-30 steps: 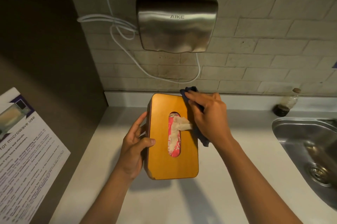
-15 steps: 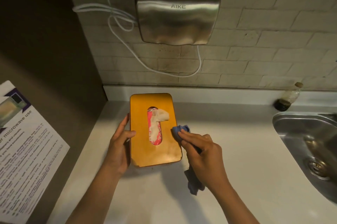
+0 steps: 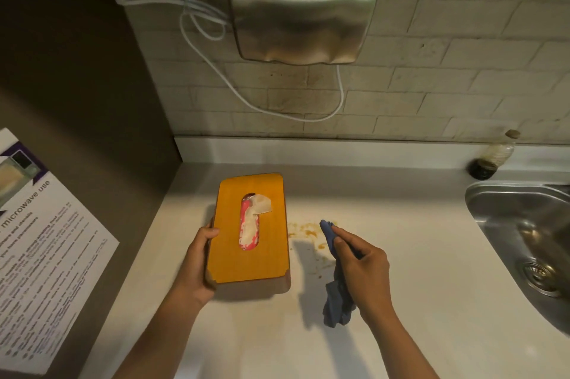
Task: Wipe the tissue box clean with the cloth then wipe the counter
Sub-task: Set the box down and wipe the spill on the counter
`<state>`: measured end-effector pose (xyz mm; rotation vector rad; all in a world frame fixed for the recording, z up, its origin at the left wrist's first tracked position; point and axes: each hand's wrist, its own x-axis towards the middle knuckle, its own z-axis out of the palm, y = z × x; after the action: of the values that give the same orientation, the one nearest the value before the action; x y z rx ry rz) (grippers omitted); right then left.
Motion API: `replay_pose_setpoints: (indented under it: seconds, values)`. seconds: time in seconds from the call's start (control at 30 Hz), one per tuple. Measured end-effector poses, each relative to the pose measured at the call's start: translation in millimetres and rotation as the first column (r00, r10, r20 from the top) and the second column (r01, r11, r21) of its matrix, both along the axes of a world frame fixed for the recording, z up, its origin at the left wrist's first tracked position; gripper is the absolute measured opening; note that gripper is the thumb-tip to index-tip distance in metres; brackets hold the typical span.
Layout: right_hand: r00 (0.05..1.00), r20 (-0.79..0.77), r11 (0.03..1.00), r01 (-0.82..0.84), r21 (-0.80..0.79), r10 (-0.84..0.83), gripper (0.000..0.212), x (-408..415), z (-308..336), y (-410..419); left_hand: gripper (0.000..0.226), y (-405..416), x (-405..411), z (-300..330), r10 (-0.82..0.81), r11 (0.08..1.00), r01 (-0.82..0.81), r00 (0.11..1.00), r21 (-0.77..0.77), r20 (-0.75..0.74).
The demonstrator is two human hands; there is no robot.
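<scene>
- On the pale tabletop (image 3: 401, 255), toward its left end, sits the tissue box (image 3: 249, 233), an orange-topped rectangular box with a wooden-looking base, its long side running away from the person.
- A tissue (image 3: 260, 206) pokes out of the oval slot in the lid and folds over to the right; pink packaging shows inside the slot.
- The left hand (image 3: 197, 264) grips the box's left side near the front corner, thumb resting on the top edge and fingers curled around the side and out of sight.
- The right hand (image 3: 359, 267) is well to the right of the box, not touching it, closed around a blue cloth (image 3: 336, 292).
- One end of the cloth sticks out past the fingertips toward the wall; the other end hangs in a bunch below the palm, over the tabletop. Whether the lower end touches the surface is unclear.
- Brownish stains (image 3: 308, 232) are smeared on the tabletop between the box and the cloth's upper tip, with a few specks trailing toward the person.
- A steel sink (image 3: 505, 218) is set into the tabletop at the right, and a small bottle (image 3: 493, 156) with dark liquid at its bottom stands by the wall behind it.
- A steel hand dryer (image 3: 303, 5) marked AIKE hangs on the tiled wall, a white cable (image 3: 197, 17) looping off its left side.
- A printed sheet (image 3: 40, 249) about microwave use lies at the far left.
</scene>
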<state>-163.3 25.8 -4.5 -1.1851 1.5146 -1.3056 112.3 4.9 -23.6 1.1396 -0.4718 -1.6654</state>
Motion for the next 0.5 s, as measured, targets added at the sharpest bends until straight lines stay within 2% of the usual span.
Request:
replay_pose_setpoints:
  seconds: [0.1,0.23,0.5]
  values:
    - [1.0,0.001,1.0,0.018,0.021,-0.018,0.029,0,-10,0,0.034,-3,3,-11,0.012,0.999,-0.013,1.0,0.038,0.015]
    - [1.0,-0.021,0.999,-0.007,0.049,0.008,0.03,6,-22,-1,0.035,-6,-5,-29,-0.034,0.999,0.033,0.994,0.007,0.102]
    - [0.997,-0.075,0.996,0.019,0.091,-0.012,0.028,-2,-41,-4,0.033,-14,-22,-33,0.008,1.0,-0.007,0.979,-0.008,0.202]
